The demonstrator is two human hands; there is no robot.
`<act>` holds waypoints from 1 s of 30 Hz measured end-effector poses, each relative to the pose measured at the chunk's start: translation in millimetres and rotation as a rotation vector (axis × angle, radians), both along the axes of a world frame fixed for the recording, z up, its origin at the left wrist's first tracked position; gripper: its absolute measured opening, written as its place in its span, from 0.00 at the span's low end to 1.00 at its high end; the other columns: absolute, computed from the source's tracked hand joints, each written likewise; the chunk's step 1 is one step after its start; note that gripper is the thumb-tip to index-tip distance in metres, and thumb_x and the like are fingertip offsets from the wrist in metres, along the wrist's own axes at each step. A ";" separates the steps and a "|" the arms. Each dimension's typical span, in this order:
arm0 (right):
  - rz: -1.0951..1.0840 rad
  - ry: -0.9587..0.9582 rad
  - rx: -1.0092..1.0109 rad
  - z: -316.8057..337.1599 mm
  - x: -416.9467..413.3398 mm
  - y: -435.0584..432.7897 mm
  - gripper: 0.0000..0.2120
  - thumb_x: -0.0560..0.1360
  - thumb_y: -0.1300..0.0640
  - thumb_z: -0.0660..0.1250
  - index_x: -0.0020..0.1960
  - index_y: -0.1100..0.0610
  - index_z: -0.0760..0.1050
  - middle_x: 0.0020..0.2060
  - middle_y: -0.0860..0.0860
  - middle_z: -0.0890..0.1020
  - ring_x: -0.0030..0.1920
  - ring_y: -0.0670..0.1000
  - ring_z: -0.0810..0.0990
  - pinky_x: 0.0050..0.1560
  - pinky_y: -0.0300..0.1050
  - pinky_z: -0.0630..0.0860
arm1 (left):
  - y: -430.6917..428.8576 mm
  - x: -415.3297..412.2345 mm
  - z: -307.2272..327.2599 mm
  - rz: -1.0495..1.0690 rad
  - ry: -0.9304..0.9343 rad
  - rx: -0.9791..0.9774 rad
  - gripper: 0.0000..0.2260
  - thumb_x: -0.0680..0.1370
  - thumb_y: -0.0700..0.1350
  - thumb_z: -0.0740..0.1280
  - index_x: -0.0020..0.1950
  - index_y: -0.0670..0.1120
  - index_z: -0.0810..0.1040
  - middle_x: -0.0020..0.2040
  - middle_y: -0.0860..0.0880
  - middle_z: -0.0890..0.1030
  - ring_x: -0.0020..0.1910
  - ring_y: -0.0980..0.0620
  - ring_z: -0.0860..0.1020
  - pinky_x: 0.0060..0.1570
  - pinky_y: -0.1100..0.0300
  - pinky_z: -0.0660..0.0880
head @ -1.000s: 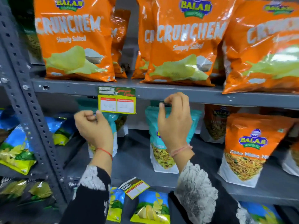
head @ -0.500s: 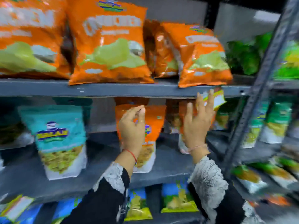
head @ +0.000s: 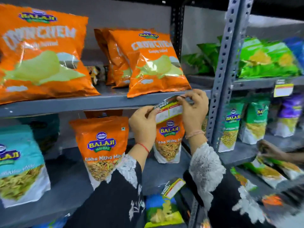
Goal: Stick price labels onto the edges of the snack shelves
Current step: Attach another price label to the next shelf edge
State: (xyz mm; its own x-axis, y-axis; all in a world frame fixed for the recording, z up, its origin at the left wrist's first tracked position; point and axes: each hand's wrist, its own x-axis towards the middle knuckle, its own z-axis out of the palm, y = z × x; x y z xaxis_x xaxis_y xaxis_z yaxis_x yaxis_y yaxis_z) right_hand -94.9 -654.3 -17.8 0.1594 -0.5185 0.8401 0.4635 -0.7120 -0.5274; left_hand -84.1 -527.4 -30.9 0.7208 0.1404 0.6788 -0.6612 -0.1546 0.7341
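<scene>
Price label (head: 169,109), flat paper rectangle with dark top band over a yellow-edged white panel, held tilted against the grey metal shelf edge (head: 105,102), near its right end. Left hand (head: 144,125) pinching the label's lower left corner between thumb and fingers. Right hand (head: 195,107) at 3 o'clock of it, fingers curled shut on the top right corner, pressing at the edge.

At 11 o'clock on the shelf above: glossy orange chip bags (head: 153,63), crinkled foil, one large at far left plus a cluster; count in the cluster unclear. At 6 o'clock just behind the label: orange pouch (head: 169,142), namkeen visible through its clear window; a second like it (head: 102,148) at 8 o'clock, a teal pouch (head: 18,162) far left. At 6 o'clock lower still, a second label (head: 173,187) on the next shelf edge. At 3 o'clock, perforated grey upright (head: 225,76); beyond it green bags (head: 266,58) and a third label (head: 283,90).
</scene>
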 end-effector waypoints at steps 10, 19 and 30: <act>0.000 0.131 0.132 6.4 13.8 5.2 0.06 0.67 0.62 0.73 0.35 0.60 0.76 0.35 0.46 0.71 0.44 0.52 0.70 0.45 0.44 0.68 | -1.8 18.3 15.2 0.110 0.046 -0.019 0.12 0.71 0.48 0.69 0.41 0.39 0.82 0.40 0.40 0.84 0.36 0.53 0.75 0.30 0.70 0.64; -0.107 0.143 0.153 6.9 24.3 9.4 0.11 0.66 0.61 0.74 0.41 0.61 0.72 0.44 0.55 0.73 0.46 0.51 0.66 0.39 0.32 0.57 | 4.7 29.7 20.8 0.256 0.084 0.218 0.27 0.70 0.56 0.68 0.20 0.46 0.59 0.19 0.50 0.62 0.21 0.54 0.60 0.22 0.61 0.54; -0.172 0.184 -0.047 -54.0 -12.5 9.2 0.09 0.71 0.60 0.68 0.47 0.63 0.70 0.50 0.61 0.74 0.52 0.56 0.71 0.54 0.46 0.68 | 31.5 25.7 -18.6 0.201 0.133 0.225 0.31 0.70 0.66 0.60 0.26 0.37 0.74 0.28 0.38 0.81 0.32 0.41 0.78 0.34 0.50 0.75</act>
